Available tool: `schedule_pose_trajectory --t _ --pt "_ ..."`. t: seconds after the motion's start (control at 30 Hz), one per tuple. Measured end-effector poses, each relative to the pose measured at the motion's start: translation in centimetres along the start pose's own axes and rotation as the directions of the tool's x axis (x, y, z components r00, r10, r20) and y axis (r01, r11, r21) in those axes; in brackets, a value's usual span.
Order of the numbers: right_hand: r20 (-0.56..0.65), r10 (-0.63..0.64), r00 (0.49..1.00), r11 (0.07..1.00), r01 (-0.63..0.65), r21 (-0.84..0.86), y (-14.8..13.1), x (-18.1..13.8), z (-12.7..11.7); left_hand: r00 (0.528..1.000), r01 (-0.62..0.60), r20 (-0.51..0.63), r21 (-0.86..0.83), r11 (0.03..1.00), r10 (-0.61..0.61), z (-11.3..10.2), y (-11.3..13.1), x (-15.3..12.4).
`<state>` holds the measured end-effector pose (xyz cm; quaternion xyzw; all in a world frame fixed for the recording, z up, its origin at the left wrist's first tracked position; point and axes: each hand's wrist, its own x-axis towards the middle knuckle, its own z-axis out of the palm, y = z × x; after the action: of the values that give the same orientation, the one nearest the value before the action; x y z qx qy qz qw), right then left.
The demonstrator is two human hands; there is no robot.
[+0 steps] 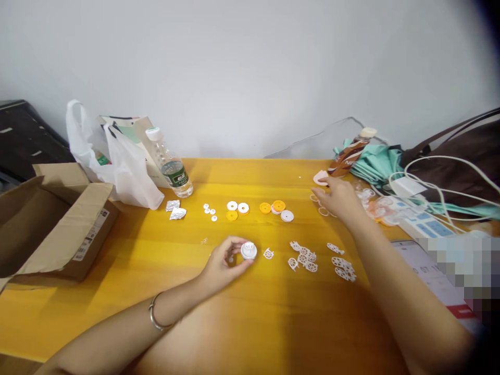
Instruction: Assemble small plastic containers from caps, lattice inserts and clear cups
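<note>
My left hand [223, 260] pinches a small round white plastic part [249, 250] just above the yellow table [156, 271]. A metal bangle sits on that wrist. My right hand [339, 199] reaches to the far right of the table and rests palm down, fingers extended, by several thin pale rings [323, 211] and a pink disc [320, 178]. Whether it holds anything is hidden. Between the hands lie white perforated discs [302, 257], with more such discs [344, 266] further right. A row of white and orange round parts [273, 208] lies further back.
An open cardboard box [54, 219] stands at the left edge. Behind it are a white plastic bag [117, 161] and a water bottle [172, 169]. Two foil wrappers [175, 209] lie nearby. At the right are a teal cloth [375, 161], a dark bag [457, 161], white cables and a power strip [425, 224].
</note>
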<state>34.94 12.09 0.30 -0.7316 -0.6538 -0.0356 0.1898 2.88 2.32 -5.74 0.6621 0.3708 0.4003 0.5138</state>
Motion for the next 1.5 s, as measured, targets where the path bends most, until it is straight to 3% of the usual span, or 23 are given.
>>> schedule_pose_trajectory --t 0.1,0.27,0.43,0.5,0.57,0.63,0.67,0.77,0.97,1.2,1.27,1.33,1.43,1.5 --pt "0.121 0.072 0.99 0.994 -0.061 -0.091 0.1 0.8 1.3 0.998 0.058 -0.02 -0.122 0.991 -0.061 0.1 0.1 0.3" --pt "0.11 0.056 0.992 0.998 -0.053 -0.032 0.1 0.9 2.2 0.994 0.06 -0.083 -0.189 0.98 -0.077 0.0 0.2 0.5" --pt "-0.034 0.058 0.998 0.99 -0.053 0.132 -2.4 -0.5 -0.6 0.995 0.06 -0.069 -0.196 0.979 -0.075 -0.2 0.4 0.5" --pt "-0.022 0.01 1.0 0.963 -0.004 0.271 -4.5 -1.8 -2.4 0.996 0.057 -0.061 -0.212 0.976 -0.072 -0.2 0.3 0.5" --pt "0.157 -0.202 0.967 0.734 0.043 0.678 -7.0 -3.5 -4.0 0.996 0.057 -0.054 -0.236 0.97 -0.072 -0.2 0.3 0.4" --pt "0.254 -0.397 0.882 0.562 0.015 0.827 -9.3 -5.2 -4.9 0.996 0.06 -0.046 -0.243 0.968 -0.074 -0.1 0.4 0.4" --pt "0.263 -0.422 0.868 0.541 0.009 0.841 -10.3 -5.9 -5.2 0.997 0.062 -0.039 -0.239 0.969 -0.073 -0.1 0.4 0.4" --pt "0.26 -0.46 0.849 0.56 0.05 0.827 -12.0 -7.5 -5.0 0.997 0.062 -0.024 -0.219 0.974 -0.068 0.0 0.7 0.3" --pt "0.302 -0.516 0.801 0.612 0.098 0.785 -12.6 -8.2 -4.0 0.998 0.048 -0.022 -0.243 0.969 -0.055 0.0 0.8 0.3" --pt "0.326 -0.605 0.726 0.592 0.136 0.794 -13.5 -8.5 -3.8 1.0 -0.008 0.01 -0.275 0.961 0.011 -0.1 0.9 0.3" --pt "0.313 -0.587 0.746 0.56 0.095 0.823 -13.5 -8.8 -3.2 1.0 -0.019 0.006 -0.275 0.961 0.021 -0.2 1.0 0.2" --pt "0.274 -0.511 0.815 0.503 0.024 0.864 -13.5 -9.5 -2.0 0.999 -0.029 -0.021 -0.257 0.966 0.024 -0.3 1.0 0.1" --pt "0.251 -0.285 0.925 0.334 -0.15 0.931 -13.9 -11.4 0.2 0.995 -0.068 -0.088 -0.21 0.975 0.051 -0.5 0.8 -0.1" --pt "0.328 -0.233 0.916 0.163 -0.296 0.941 -14.5 -12.9 1.5 0.991 -0.09 -0.116 -0.171 0.981 0.071 -0.7 0.6 -0.3"
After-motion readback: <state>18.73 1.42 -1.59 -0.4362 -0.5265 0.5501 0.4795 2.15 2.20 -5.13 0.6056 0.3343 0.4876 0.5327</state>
